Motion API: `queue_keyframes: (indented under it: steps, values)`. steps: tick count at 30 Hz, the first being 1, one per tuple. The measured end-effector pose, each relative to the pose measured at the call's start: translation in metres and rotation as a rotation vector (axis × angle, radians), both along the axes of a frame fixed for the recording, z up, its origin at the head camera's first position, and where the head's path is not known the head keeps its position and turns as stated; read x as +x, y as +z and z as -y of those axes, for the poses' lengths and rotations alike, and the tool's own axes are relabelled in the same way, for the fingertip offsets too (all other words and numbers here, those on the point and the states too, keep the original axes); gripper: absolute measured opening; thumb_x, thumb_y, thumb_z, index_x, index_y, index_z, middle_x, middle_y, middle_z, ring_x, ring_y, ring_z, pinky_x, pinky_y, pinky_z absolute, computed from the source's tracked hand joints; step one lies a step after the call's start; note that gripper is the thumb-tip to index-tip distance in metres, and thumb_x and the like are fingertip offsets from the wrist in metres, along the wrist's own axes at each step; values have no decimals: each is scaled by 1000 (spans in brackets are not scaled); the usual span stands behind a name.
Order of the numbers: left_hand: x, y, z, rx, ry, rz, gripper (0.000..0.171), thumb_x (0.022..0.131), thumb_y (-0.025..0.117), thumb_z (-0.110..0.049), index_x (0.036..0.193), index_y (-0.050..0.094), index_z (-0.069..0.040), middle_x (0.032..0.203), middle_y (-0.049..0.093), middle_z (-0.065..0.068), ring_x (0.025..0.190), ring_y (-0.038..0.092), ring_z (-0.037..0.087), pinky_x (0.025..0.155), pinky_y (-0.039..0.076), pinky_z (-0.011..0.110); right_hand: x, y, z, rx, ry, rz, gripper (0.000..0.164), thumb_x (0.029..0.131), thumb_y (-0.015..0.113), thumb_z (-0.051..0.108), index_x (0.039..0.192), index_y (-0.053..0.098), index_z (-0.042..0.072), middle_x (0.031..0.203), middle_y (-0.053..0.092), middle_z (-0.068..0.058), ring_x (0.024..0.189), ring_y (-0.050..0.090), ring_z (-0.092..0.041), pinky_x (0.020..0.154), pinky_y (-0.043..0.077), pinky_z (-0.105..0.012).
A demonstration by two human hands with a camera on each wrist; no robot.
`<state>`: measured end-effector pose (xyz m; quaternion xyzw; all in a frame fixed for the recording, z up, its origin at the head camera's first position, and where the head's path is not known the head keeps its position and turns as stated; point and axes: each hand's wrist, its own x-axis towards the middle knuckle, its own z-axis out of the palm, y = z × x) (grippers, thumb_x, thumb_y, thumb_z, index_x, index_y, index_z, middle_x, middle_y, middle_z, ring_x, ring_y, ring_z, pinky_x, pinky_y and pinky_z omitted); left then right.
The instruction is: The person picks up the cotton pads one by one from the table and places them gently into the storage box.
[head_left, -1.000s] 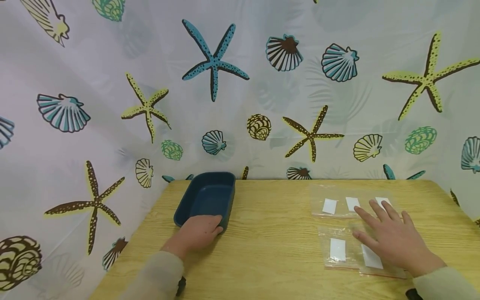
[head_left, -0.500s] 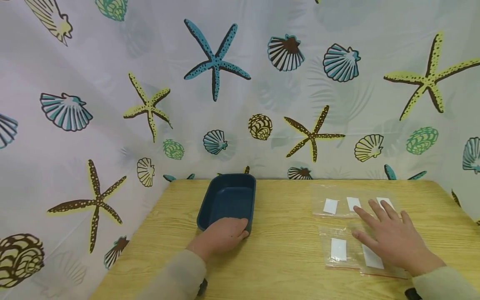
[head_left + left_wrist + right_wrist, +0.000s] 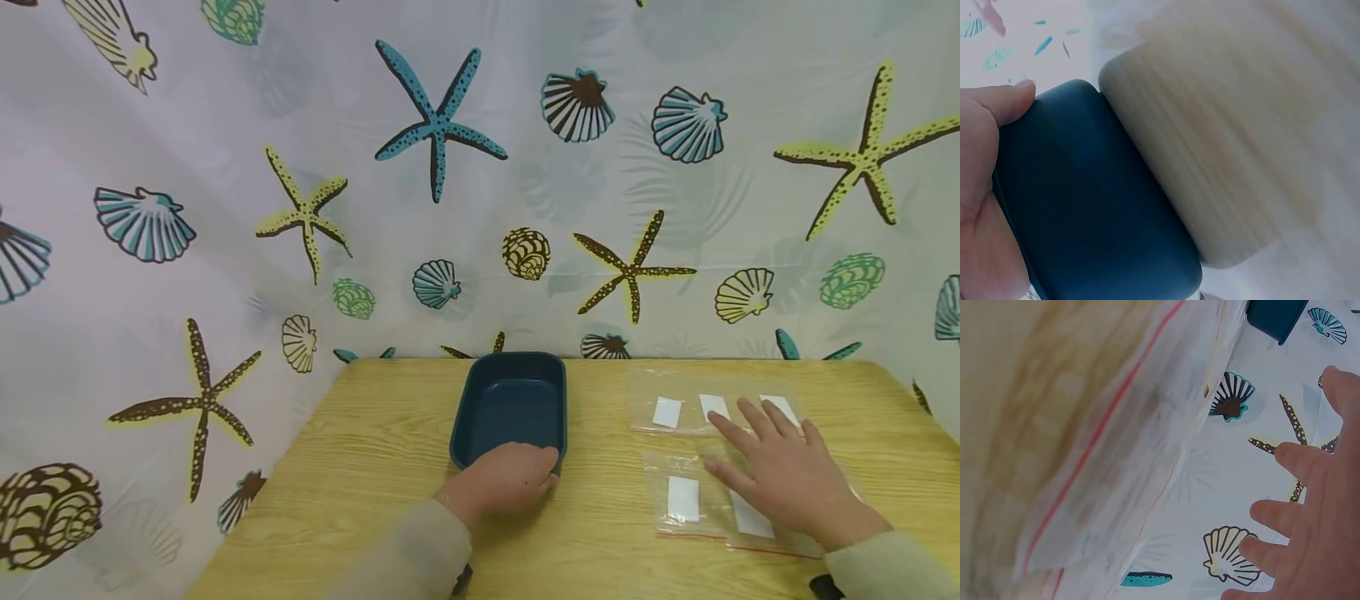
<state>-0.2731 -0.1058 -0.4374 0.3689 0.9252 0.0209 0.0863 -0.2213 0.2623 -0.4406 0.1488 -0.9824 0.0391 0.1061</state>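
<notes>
A dark blue rectangular plastic bin (image 3: 512,408) stands on the table left of centre, its inside bare. My left hand (image 3: 504,479) grips the bin's near wall at the rim; in the left wrist view the thumb and palm (image 3: 985,169) lie along its edge. Over on the right, my right hand (image 3: 795,479) has its fingers spread above clear zip bags (image 3: 666,412) holding white cards, and it hides part of them. Whether that hand touches the bags I cannot tell. A bag with a red seal line (image 3: 1122,419) shows in the right wrist view.
The bags lie in two rows on the wooden table (image 3: 375,433), the nearest one with a white card (image 3: 682,500). Behind and to the left hangs a white curtain (image 3: 480,208) printed with starfish and shells, meeting the table's far edge.
My left hand has slid the bin to the right across the table, closer to the bags. The right hand has stayed spread in its place.
</notes>
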Motion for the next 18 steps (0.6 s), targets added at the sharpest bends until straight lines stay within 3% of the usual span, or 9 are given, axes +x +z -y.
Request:
queue_keyframes:
  steps: [10, 18]
  values:
    - [11, -1, -47, -15, 17, 32, 14, 107, 53, -27, 99, 55, -16, 80, 56, -5, 72, 56, 9, 69, 48, 28, -2, -3, 2, -3, 5, -18, 71, 99, 46, 66, 153, 46, 19, 156, 35, -23, 141, 28, -52, 101, 22, -79]
    - [21, 1, -77, -41, 4, 6, 14, 108, 50, -28, 102, 57, -17, 85, 61, -3, 78, 61, 10, 74, 51, 30, -1, -3, 7, -5, 6, -22, 72, 99, 46, 66, 153, 47, 19, 156, 36, -23, 141, 29, -52, 101, 23, -79]
